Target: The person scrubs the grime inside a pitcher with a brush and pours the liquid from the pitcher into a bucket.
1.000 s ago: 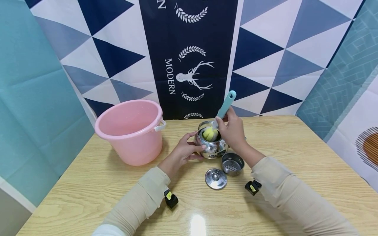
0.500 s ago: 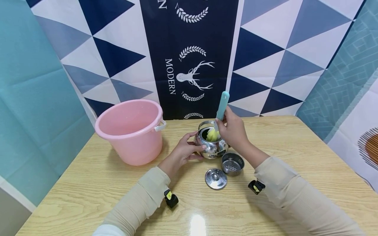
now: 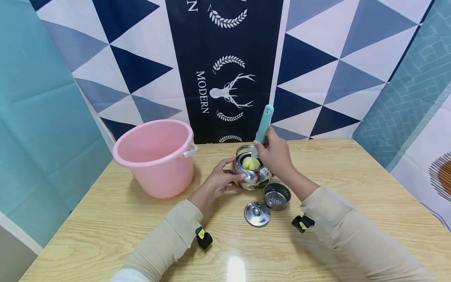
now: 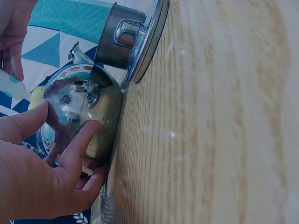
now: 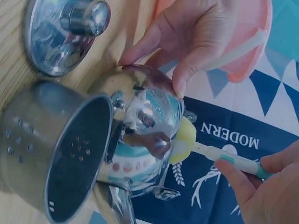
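Observation:
A shiny steel teapot (image 3: 254, 180) stands uncovered on the table in the head view. My left hand (image 3: 222, 177) grips its left side, thumb toward the front and fingers around the body. My right hand (image 3: 277, 156) holds the turquoise and white handle of a sponge brush (image 3: 264, 124) from above. The brush's yellow sponge head (image 5: 184, 140) sits in the teapot's mouth, its lower part hidden inside. Near the teapot's front stands a perforated steel strainer (image 3: 277, 196). The round, knobbed lid (image 3: 257, 214) lies flat beside that strainer.
On the left of the table is a pink bucket (image 3: 165, 176) with a white handle (image 3: 191, 150). The teapot's raised metal handle (image 3: 244, 147) arches behind its mouth. A patterned cloth backdrop (image 3: 225, 94) hangs behind the table.
The sponge head swings right and then back toward the middle of the teapot's mouth, sitting deeper than at first. Its handle stands more upright than a second ago. My left hand keeps its place.

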`<state>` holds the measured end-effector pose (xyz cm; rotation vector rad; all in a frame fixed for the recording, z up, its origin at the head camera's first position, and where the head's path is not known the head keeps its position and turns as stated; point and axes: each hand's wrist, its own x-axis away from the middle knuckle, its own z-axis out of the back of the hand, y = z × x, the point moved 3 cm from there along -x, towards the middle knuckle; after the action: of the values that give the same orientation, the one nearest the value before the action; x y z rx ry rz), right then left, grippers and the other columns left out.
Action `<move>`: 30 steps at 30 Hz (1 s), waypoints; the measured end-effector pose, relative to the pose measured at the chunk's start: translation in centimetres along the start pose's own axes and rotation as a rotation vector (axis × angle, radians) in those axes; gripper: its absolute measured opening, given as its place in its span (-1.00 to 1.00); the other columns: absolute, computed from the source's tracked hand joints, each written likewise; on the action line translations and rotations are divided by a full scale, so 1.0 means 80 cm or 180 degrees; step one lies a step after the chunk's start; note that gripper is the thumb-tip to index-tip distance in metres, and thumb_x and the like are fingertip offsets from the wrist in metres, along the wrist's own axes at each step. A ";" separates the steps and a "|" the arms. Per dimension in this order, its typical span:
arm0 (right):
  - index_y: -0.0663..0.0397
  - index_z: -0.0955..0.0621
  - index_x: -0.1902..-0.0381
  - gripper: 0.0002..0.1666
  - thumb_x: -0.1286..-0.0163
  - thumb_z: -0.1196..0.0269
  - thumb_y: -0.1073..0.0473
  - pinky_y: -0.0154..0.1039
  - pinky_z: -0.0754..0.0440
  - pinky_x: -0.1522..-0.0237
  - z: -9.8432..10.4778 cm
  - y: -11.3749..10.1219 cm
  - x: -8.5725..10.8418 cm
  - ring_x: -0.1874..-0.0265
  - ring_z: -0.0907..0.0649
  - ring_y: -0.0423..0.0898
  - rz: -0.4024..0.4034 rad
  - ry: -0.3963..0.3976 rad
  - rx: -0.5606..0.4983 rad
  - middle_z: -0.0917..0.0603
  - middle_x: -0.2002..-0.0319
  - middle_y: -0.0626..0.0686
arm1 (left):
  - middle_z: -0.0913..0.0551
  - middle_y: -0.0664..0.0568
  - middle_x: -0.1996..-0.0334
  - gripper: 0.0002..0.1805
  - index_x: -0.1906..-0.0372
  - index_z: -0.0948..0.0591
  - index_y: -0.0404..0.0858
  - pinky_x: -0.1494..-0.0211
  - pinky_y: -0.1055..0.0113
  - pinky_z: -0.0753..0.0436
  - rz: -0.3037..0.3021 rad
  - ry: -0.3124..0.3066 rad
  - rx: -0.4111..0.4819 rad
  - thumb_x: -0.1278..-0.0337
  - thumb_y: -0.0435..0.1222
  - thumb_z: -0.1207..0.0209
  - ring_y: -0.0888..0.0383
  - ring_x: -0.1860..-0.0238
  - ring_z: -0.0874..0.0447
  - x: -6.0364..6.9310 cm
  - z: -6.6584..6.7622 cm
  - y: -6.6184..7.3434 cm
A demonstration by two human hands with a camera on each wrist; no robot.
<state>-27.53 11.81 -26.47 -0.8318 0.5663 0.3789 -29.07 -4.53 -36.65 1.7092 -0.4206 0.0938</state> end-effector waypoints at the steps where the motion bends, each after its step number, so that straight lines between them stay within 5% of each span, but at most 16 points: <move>1: 0.39 -0.44 -0.03 -0.68 -0.37 -0.21 0.37 0.03 -0.69 0.34 -0.001 0.000 -0.001 0.38 -0.66 0.14 -0.0029 0.0011 -0.0043 -0.66 0.32 0.30 | -0.42 -0.26 -0.02 -0.18 -0.41 -0.32 -0.03 0.13 -0.02 -0.74 0.0001 0.0003 -0.0005 -0.06 -0.57 -0.31 -0.13 0.18 -0.64 0.000 0.000 0.000; 12: 0.34 -0.46 0.04 -0.77 -0.40 -0.19 0.36 -0.05 -0.73 0.40 -0.010 0.012 -0.007 0.31 -0.65 0.13 -0.0192 0.0148 -0.0296 -0.63 0.30 0.27 | -0.44 -0.27 -0.03 -0.18 -0.40 -0.32 -0.04 0.11 -0.04 -0.73 -0.0009 -0.0016 0.0032 -0.05 -0.57 -0.32 -0.15 0.16 -0.64 0.000 0.000 -0.001; 23: 0.36 -0.43 0.02 -0.74 -0.39 -0.19 0.39 0.10 -0.67 0.22 0.002 0.019 -0.008 0.26 -0.67 0.21 -0.0080 0.0092 -0.0054 -0.65 0.29 0.31 | -0.43 -0.28 -0.03 -0.18 -0.40 -0.33 -0.06 0.08 -0.07 -0.71 -0.0035 0.0004 0.0005 -0.04 -0.57 -0.32 -0.18 0.14 -0.63 0.004 -0.001 0.001; 30: 0.39 -0.44 0.03 -0.75 -0.39 -0.19 0.39 0.05 -0.68 0.30 0.006 0.011 -0.006 0.33 -0.66 0.17 0.0056 -0.0053 0.0135 -0.64 0.31 0.29 | -0.43 -0.27 -0.04 -0.18 -0.40 -0.34 -0.02 0.09 -0.02 -0.73 0.0026 0.0060 -0.0021 -0.04 -0.56 -0.34 -0.14 0.13 -0.63 0.003 0.000 0.002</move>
<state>-28.21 12.69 -26.47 -0.7828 0.5646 0.3883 -28.88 -4.57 -36.44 1.6990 -0.4134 0.1142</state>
